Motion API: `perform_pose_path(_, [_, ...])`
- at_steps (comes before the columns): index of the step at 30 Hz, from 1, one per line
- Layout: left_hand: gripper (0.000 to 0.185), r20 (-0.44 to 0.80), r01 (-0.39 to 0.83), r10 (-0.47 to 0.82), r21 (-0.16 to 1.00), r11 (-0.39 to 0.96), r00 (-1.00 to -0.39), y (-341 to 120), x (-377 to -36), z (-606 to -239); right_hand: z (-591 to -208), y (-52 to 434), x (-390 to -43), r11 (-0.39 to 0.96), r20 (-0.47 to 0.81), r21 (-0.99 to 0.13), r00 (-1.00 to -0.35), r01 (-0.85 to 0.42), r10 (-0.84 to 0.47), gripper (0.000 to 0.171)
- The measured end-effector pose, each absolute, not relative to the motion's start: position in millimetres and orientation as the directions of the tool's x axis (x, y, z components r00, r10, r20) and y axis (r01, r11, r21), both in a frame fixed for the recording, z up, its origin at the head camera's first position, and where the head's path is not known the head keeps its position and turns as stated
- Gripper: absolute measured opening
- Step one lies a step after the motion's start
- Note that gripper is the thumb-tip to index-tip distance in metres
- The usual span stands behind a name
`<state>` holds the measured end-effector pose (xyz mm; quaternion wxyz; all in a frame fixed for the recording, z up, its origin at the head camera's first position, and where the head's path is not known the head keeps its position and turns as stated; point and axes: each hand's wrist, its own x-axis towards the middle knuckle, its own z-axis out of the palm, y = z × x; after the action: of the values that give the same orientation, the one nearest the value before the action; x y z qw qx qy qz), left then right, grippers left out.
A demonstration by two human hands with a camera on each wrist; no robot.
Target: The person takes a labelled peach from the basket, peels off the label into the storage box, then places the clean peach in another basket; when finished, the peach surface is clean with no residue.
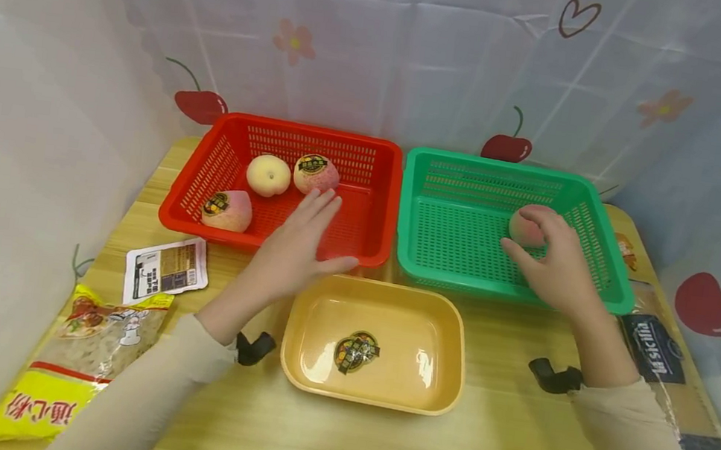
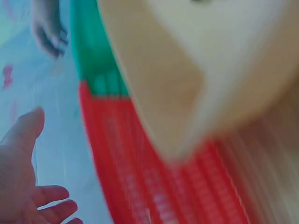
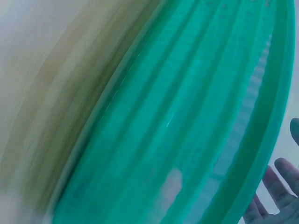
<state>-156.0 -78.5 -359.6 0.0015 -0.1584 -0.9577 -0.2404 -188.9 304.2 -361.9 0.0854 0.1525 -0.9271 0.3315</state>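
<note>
My left hand [image 1: 293, 250] hovers over the front rim of the red basket [image 1: 358, 247], fingers extended and thumb held apart, with nothing in it. Inside that basket lie three peaches: a pale one [image 1: 268, 175], a pink one with a dark label [image 1: 315, 174] and another labelled one [image 1: 228, 210]. My right hand [image 1: 558, 264] is over the green basket [image 1: 453, 244], its thumb and fingers spread beside a pink peach [image 1: 525, 229], part of which it hides. The right wrist view also shows this hand's fingers [image 3: 278, 186] apart.
A tan tray [image 1: 384, 310] with a dark label inside stands in front of the baskets. On the left lie a white packet [image 1: 166, 269] and a yellow bag [image 1: 53, 386]. A dark-labelled package [image 1: 655, 351] lies at the right edge. Patterned curtains enclose the table.
</note>
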Motion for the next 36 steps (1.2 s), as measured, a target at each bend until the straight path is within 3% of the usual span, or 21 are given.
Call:
perform_pose_path(10, [0.128,-0.036,0.042,0.072,0.518,0.854,-0.997,-182.6,-153.1,-349.0,-361.9,221.1,-195.9,0.69,0.176,-0.603,-0.91,-0.401,-0.375,0.059])
perform_pose_path(18, [0.135,-0.101,-0.079,-0.031,0.519,0.851,-0.994,-221.5,-156.7,-358.9,-348.7,142.9,-213.6,0.656,0.074,-0.607,-0.854,-0.448,-0.515,0.063])
perform_pose_path(23, [0.136,-0.13,-0.123,-0.063,0.531,0.838,-0.99,-229.9,-157.8,-364.1,-337.9,94.6,-226.5,0.663,0.011,-0.561,-0.805,-0.496,-0.593,0.065])
perform_pose_path(29, [0.136,-0.132,-0.119,-0.056,0.536,0.836,-0.99,-235.7,-159.7,-368.1,-339.3,41.9,-240.7,0.593,-0.022,-0.607,-0.735,-0.529,-0.678,0.064])
perform_pose_path(36, [0.127,-0.099,-0.089,-0.041,0.555,0.827,-0.994,-237.3,-162.5,-366.6,-353.6,-8.0,-247.1,0.6,-0.073,-0.587,-0.702,-0.544,-0.708,0.065])
